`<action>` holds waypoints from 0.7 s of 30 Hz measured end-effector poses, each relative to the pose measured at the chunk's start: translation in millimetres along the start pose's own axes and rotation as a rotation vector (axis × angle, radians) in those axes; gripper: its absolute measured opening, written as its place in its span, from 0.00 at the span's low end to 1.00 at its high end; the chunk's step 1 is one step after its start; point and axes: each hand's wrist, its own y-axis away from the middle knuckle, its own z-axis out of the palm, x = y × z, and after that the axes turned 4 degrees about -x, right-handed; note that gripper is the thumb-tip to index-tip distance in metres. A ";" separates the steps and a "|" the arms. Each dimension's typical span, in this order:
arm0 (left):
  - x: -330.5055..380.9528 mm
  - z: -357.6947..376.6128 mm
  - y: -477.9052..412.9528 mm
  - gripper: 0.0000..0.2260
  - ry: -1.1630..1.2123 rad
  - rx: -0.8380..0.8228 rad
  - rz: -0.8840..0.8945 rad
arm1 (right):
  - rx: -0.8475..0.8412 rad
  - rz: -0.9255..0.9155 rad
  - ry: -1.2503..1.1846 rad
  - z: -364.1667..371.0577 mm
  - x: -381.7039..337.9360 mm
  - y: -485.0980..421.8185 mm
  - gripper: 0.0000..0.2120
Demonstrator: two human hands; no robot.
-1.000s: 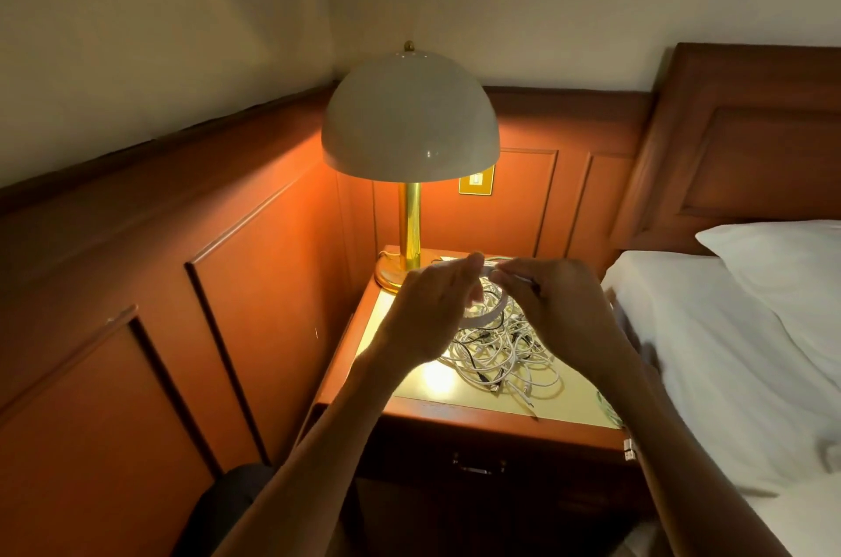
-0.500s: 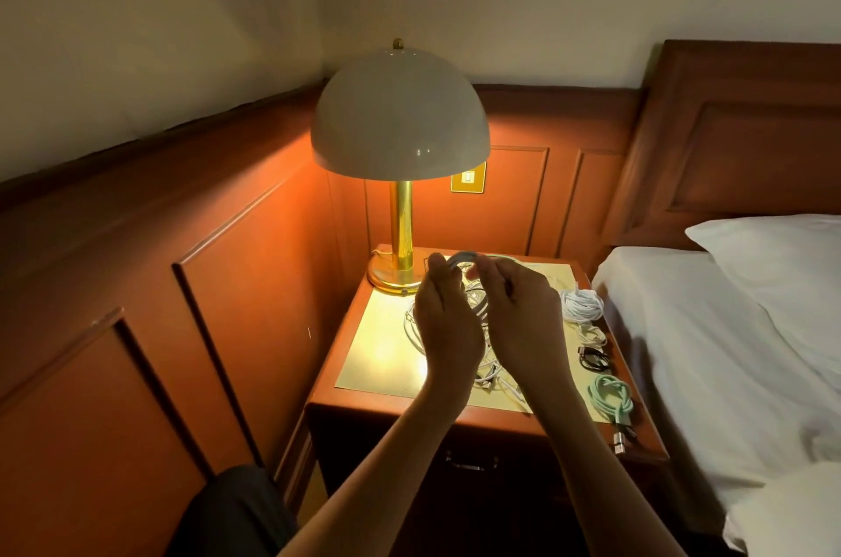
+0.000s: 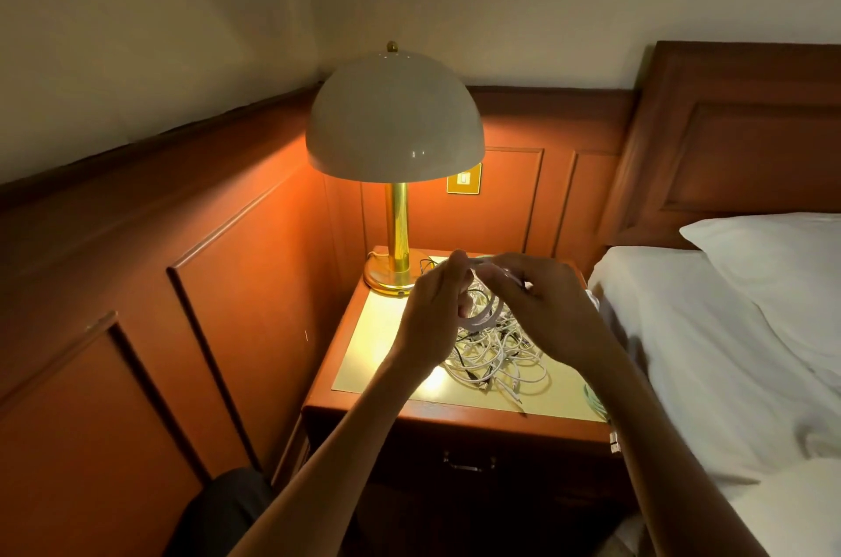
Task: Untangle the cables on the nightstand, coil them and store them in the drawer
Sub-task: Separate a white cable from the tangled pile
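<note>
From the head view we see our left hand (image 3: 430, 324) and right hand (image 3: 548, 310) both pinching a small coil of white cable (image 3: 482, 316) just above the tangled heap of white and black cables (image 3: 498, 358) lying on the glossy yellow surface (image 3: 377, 356) of the reddish wooden nightstand (image 3: 455, 413), near the brass dome-shaded lamp (image 3: 395, 119), with the dark wooden drawer (image 3: 523, 461) shut below.

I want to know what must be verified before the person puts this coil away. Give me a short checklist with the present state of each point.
1. The left hand and right hand hold the white coil above the nightstand: ok.
2. White coil free of the tangle: cannot tell, the hands hide it.
3. Drawer open: not ok, it is shut.
4. Other cables untangled: not ok, the tangle is a knotted pile.
5. Lamp upright: ok.
</note>
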 end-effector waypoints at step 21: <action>-10.0 0.7 2.0 0.18 -0.448 0.211 0.183 | 0.011 0.511 -0.612 17.9 1.9 14.0 0.01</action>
